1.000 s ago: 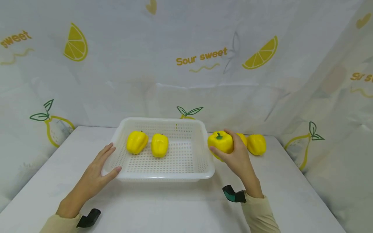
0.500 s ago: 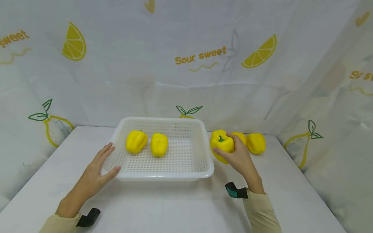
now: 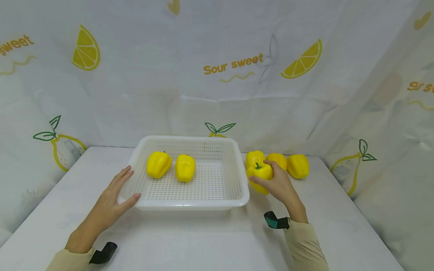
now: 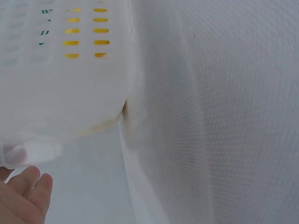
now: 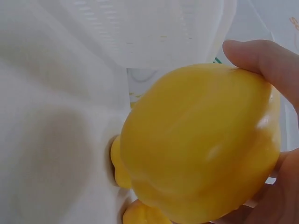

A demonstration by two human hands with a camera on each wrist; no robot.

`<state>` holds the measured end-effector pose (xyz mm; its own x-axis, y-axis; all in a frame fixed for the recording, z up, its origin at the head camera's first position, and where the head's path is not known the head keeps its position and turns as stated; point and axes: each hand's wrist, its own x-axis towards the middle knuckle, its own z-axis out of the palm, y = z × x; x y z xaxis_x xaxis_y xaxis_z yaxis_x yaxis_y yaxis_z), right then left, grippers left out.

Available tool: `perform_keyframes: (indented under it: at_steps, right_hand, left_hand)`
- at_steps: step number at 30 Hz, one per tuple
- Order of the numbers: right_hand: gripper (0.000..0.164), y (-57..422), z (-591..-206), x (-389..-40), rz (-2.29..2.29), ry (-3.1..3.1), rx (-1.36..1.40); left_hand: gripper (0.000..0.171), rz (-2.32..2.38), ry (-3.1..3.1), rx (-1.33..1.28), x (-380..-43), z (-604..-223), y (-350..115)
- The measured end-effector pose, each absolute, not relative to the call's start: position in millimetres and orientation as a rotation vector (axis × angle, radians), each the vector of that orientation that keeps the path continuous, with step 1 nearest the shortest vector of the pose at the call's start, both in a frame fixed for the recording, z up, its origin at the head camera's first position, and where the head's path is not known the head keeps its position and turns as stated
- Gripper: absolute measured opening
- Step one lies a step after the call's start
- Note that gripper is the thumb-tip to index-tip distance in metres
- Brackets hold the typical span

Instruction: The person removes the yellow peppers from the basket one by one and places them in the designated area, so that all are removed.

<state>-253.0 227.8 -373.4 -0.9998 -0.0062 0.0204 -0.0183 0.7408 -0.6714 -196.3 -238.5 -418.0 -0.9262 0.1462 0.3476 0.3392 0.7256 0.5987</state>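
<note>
A yellow bell pepper (image 3: 260, 178) with a green stem is gripped in my right hand (image 3: 279, 184), just right of the white basket (image 3: 190, 204). In the right wrist view the held pepper (image 5: 196, 140) fills the middle, with the thumb along its upper side. My left hand (image 3: 110, 201) rests at the basket's left side, fingers fairly straight and thumb reaching over the front left corner. The left wrist view shows its fingertips (image 4: 41, 189) by the basket's rim. Inside the basket lie two yellow bell peppers, one at the left (image 3: 159, 165) and one nearer the middle (image 3: 185, 168).
Three more yellow peppers stand in a row at the back right: one (image 3: 254, 156) behind the held pepper, a middle one (image 3: 277, 160) and a right one (image 3: 298, 166). A lemon-print curtain (image 3: 152, 82) hangs behind the white table (image 3: 190, 241).
My right hand has brought its pepper slightly down and to the right, nearer me. More of the pepper behind it now shows. The left hand and basket stay in place.
</note>
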Motion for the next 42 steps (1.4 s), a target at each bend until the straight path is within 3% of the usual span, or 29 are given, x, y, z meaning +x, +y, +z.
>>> perform_keyframes:
  at_steps: [42]
  right_hand:
    - [0.098, 245.0, -402.2, -260.3, 1.120, -3.139, -0.170]
  left_hand:
    - [0.073, -1.012, -2.613, -0.413, -195.5, -418.1, -238.0]
